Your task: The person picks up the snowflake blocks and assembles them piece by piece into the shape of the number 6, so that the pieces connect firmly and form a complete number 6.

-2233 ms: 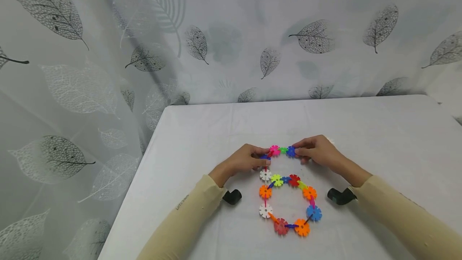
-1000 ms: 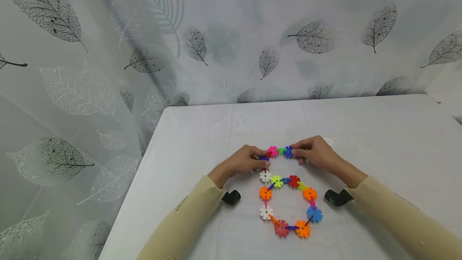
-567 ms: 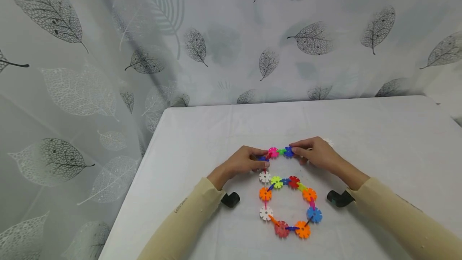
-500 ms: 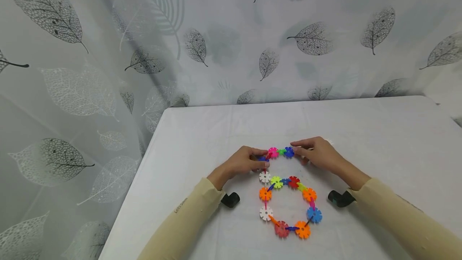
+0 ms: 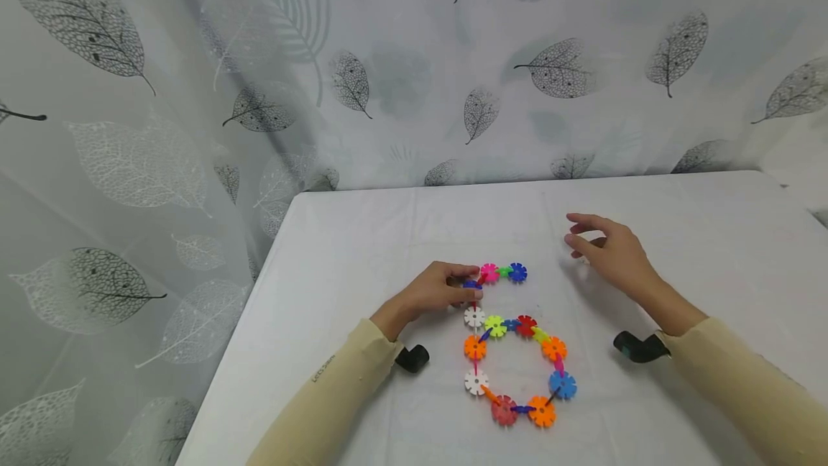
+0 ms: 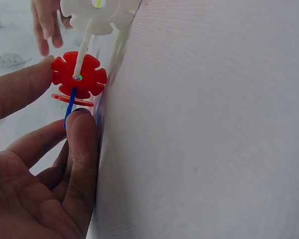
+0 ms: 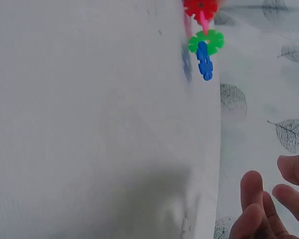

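Observation:
A chain of colourful slotted plastic snowflake discs (image 5: 475, 347) lies on the white table, forming a closed ring with a stem that bends right at the top. My left hand (image 5: 440, 286) pinches a blue disc (image 6: 69, 112) at the upper left bend, partly hidden by the fingers; a red disc (image 6: 92, 74) is linked just beyond it. The free end of the chain is a blue disc (image 5: 518, 272) joined to a green disc (image 7: 215, 40). My right hand (image 5: 614, 254) hovers to the right of that end, fingers loosely bent and holding nothing.
A white piece (image 7: 185, 224), seen edge-on, lies on the table near my right hand. Dark wrist-camera mounts (image 5: 640, 347) stick out by both sleeves. Behind the white tabletop (image 5: 362, 236) hangs a leaf-patterned curtain (image 5: 401, 92).
My right hand has let go of the blue end disc and moved right and away from me. The left hand keeps its pinch, and the chain lies nearly as before.

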A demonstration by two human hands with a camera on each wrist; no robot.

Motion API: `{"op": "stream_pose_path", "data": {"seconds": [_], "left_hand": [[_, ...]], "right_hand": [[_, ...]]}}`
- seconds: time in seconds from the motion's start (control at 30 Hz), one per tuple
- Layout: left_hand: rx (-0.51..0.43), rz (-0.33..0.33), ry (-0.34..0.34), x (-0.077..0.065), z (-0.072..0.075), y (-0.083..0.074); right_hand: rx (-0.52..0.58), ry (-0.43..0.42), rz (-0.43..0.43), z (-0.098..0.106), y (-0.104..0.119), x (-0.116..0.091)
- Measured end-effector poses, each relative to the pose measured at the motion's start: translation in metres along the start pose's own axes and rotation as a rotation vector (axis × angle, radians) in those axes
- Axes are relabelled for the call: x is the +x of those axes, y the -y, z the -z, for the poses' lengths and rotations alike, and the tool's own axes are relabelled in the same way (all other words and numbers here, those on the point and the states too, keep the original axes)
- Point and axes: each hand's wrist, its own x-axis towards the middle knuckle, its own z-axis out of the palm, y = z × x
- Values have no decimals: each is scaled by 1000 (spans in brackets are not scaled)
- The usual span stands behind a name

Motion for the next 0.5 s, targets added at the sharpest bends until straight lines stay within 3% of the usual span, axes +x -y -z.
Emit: {"op": "stream_pose_path", "data": {"seconds": [0.2,0.5], "left_hand": [[-14,5,-4,0,0,-1],[-17,9,-4,-1,-1,-3]], "right_hand": [[-42,-66,-2,13,-8,2],[-111,28,-71,20,-27,7]]}}
